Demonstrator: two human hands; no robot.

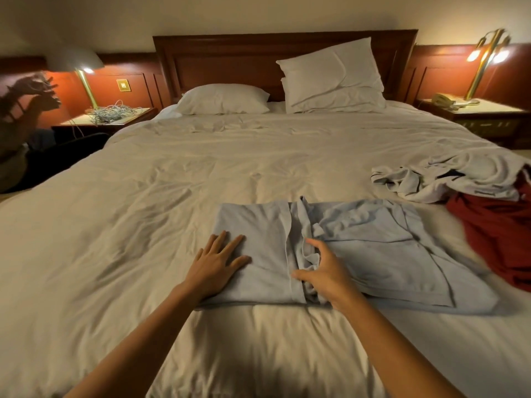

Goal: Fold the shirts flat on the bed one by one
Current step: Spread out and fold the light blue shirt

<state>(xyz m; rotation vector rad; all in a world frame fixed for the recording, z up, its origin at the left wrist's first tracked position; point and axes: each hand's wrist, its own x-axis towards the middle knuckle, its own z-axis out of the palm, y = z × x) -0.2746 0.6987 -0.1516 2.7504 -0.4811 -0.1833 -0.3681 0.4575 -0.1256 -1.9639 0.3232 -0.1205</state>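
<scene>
One light blue shirt lies partly folded on the bed in front of me, toward the near edge and a little right of the middle. My left hand lies flat and open on the shirt's smooth left panel, fingers spread and pressing the cloth down. My right hand has its fingers curled round the bunched ridge of fabric that runs down the shirt's middle, thumb stretched out along the near side. Two more pieces wait in a heap at the right edge of the bed: one crumpled white shirt with dark trim, and one red garment partly under it and just beside the blue one. The small marks on the white shirt are too blurred to read. Two white pillows sit at the head, one pillow lying flat on the left and the other pillow propped against the wooden headboard. There are two lit brass lamps, a left lamp and a right lamp, each on its own bedside desk. The left desk carries one tangle of cables, and the right desk carries one telephone.
</scene>
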